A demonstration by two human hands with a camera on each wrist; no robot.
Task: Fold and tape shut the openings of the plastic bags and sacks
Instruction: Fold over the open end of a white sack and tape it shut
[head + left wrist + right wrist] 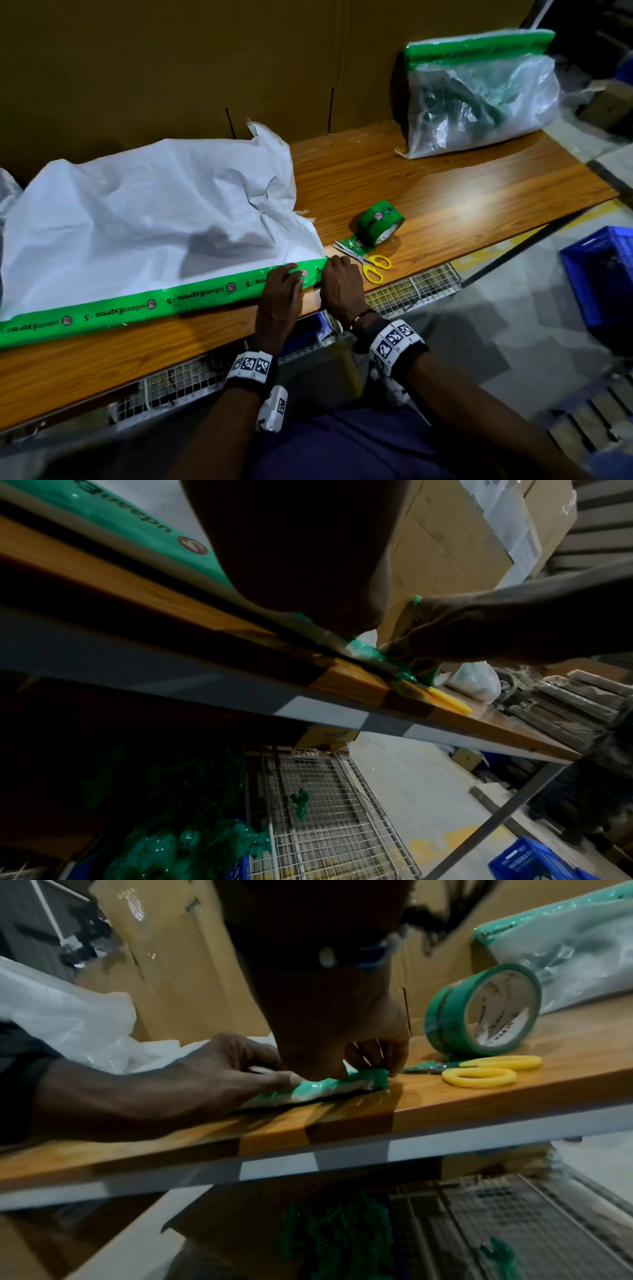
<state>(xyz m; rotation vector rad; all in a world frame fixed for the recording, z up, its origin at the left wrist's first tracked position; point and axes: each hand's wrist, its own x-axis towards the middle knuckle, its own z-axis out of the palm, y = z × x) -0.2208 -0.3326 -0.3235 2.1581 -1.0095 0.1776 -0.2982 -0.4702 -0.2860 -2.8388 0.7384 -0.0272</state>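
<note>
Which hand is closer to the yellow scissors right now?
Right. The right hand pinches the end of the green tape strip just beside the scissors. The left hand presses the strip further along, on the far side of the right hand from them.

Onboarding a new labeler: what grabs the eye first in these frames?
The bright green tape strip along the white sack's near edge, with the left hand pressing on it and the right hand working its right end. Just right of them lie yellow-handled scissors and a green tape roll; a taped clear bag stands far right.
</note>
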